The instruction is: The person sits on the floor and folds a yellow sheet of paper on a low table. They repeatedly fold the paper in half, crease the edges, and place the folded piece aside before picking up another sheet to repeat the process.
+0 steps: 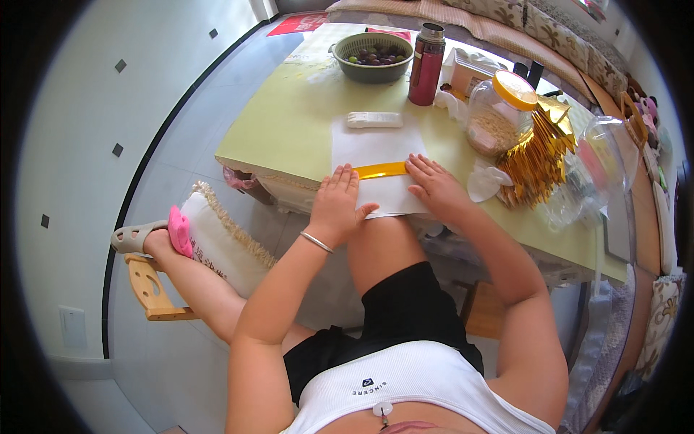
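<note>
A shiny gold foil strip (381,171) lies crosswise on a white sheet of paper (387,197) at the table's near edge. My left hand (335,199) rests flat with its fingers stretched out, fingertips at the strip's left end and thumb on the paper. At the strip's right end, my right hand (436,189) also lies flat, fingers extended. Neither hand grips anything. Beyond the strip, a small white oblong object (374,120) sits on the paper's far part; its kind I cannot make out.
A pile of folded gold foil (536,159) stands right of my right hand, beside a yellow-lidded jar (499,116) and crumpled white tissue (486,182). Farther back are a red thermos (427,69) and a green colander (372,71) of grapes. Clear plastic packaging (589,184) lies far right.
</note>
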